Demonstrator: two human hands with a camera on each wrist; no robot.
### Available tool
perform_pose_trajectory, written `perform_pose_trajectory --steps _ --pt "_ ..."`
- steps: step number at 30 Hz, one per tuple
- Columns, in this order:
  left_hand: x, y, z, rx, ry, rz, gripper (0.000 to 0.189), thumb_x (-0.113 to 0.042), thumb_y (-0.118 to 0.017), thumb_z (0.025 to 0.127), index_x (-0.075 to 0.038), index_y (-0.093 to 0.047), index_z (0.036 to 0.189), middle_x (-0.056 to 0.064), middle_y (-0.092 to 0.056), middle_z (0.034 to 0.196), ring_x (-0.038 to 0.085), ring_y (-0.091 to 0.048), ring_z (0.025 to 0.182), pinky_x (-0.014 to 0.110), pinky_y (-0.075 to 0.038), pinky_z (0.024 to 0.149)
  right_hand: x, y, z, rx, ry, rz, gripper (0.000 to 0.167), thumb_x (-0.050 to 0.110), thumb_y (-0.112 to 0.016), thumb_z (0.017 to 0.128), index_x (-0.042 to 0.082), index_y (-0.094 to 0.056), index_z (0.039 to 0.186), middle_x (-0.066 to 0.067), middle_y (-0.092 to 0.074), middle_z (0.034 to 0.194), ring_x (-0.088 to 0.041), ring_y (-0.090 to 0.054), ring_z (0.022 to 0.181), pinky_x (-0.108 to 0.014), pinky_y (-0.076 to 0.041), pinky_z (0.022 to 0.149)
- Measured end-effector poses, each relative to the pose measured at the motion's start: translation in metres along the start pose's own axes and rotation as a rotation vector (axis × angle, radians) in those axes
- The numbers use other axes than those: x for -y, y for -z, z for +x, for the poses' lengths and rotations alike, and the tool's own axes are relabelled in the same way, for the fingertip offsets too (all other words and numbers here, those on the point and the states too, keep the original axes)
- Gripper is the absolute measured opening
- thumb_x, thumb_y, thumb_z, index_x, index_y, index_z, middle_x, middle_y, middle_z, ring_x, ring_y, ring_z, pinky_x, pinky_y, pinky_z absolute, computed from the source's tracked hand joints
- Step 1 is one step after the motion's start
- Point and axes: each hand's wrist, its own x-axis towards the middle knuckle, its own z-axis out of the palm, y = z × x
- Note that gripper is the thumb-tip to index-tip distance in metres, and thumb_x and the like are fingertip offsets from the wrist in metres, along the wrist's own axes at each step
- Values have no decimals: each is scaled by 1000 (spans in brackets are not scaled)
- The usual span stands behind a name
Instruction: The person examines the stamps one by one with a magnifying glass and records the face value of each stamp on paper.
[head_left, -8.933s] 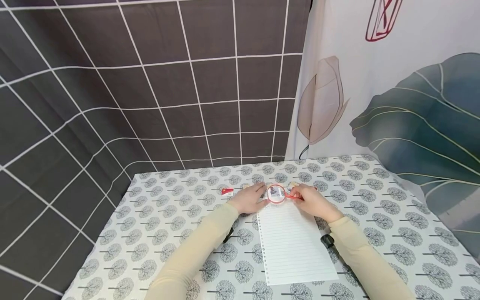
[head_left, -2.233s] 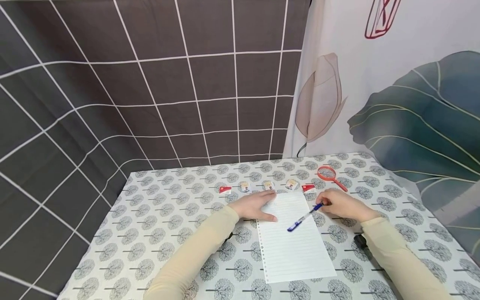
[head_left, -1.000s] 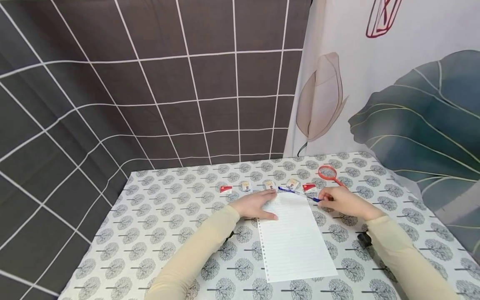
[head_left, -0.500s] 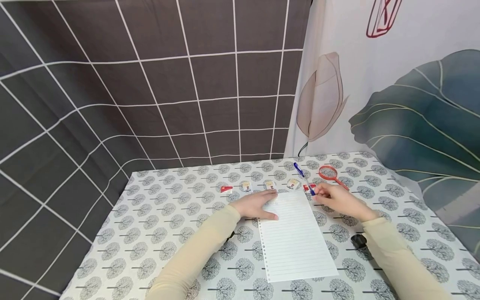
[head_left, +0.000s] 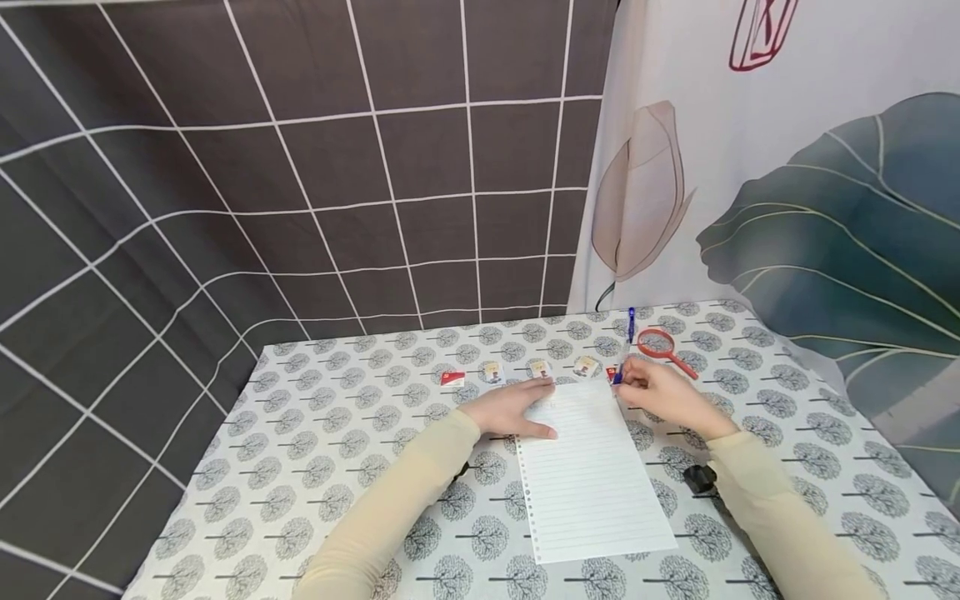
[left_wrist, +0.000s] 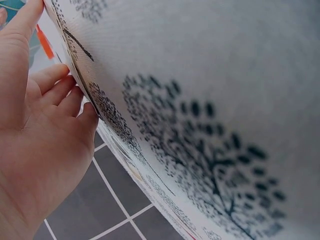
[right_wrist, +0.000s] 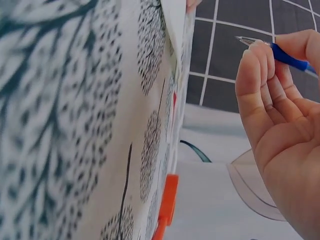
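My right hand (head_left: 660, 396) pinches a blue ballpoint pen (head_left: 631, 327) between thumb and fingers, just off the top right corner of a lined loose-leaf sheet (head_left: 596, 492). The pen stands nearly upright in the head view, its far end pointing away. In the right wrist view, the bare metal tip of the pen (right_wrist: 287, 57) sticks out past the fingers, off the table surface. My left hand (head_left: 510, 410) rests with fingers spread on the sheet's upper left part. Faint marks show near its fingertips, too small to read. The left wrist view shows the palm (left_wrist: 47, 150) side-on.
Beyond the sheet lies a row of small cards: a red-and-white card (head_left: 452, 379), picture cards (head_left: 492, 372) and another red card (head_left: 611, 373), partly hidden by the right hand. A red magnifying glass (head_left: 678, 364) lies right of them. The tablecloth (head_left: 337, 467) has tree prints.
The magnifying glass, held earlier, now lies at the right. The pen has swung from pointing down across the sheet to pointing away. My right hand has shifted slightly left; the left stays still lately.
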Motion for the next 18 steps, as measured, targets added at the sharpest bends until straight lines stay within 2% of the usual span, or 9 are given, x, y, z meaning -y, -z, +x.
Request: perform_pose_trajectory --steps 2,4,7,9,11,18 --pt "-1 1 -1 -2 -1 -4 96 -63 -64 90 -9 -27 160 3 -20 167 17 -19 153 32 -16 123 2 -1 2 -12 -19 -2 18 17 -63 95 10 -50 86 0 -49 70 -12 -44 59 -24 -37 53" --pt "-1 1 -1 -2 0 -6 96 -63 -65 90 -9 -27 160 3 -20 167 17 -19 153 31 -16 123 4 -3 4 -11 -33 18 12 15 -62 94 10 -53 88 1 -50 69 -12 -43 58 -24 -37 53" --pt "-1 1 0 1 2 0 97 -64 -65 89 -9 -27 160 4 -20 167 17 -19 153 31 -16 123 7 -5 7 -2 -36 71 6 12 -61 91 8 -56 93 -1 -55 71 -13 -50 62 -25 -45 55" --pt "-1 1 0 2 3 2 97 -63 -65 89 -8 -27 160 5 -20 167 17 -19 153 30 -16 123 9 -8 9 0 -30 90 9 11 -62 90 9 -58 98 -3 -62 77 -17 -59 68 -27 -52 60" --pt "-1 2 1 2 2 0 97 -63 -65 89 -8 -27 160 5 -20 167 17 -18 153 30 -16 123 11 -11 11 0 -28 90 9 10 -63 89 10 -58 96 -4 -64 80 -19 -63 72 -28 -55 61" --pt "-1 2 2 4 8 -5 97 -63 -65 89 -8 -27 160 5 -20 167 18 -20 152 30 -17 123 18 -23 16 63 -40 56 11 13 -65 86 14 -56 90 0 -62 73 -19 -57 68 -28 -46 57"
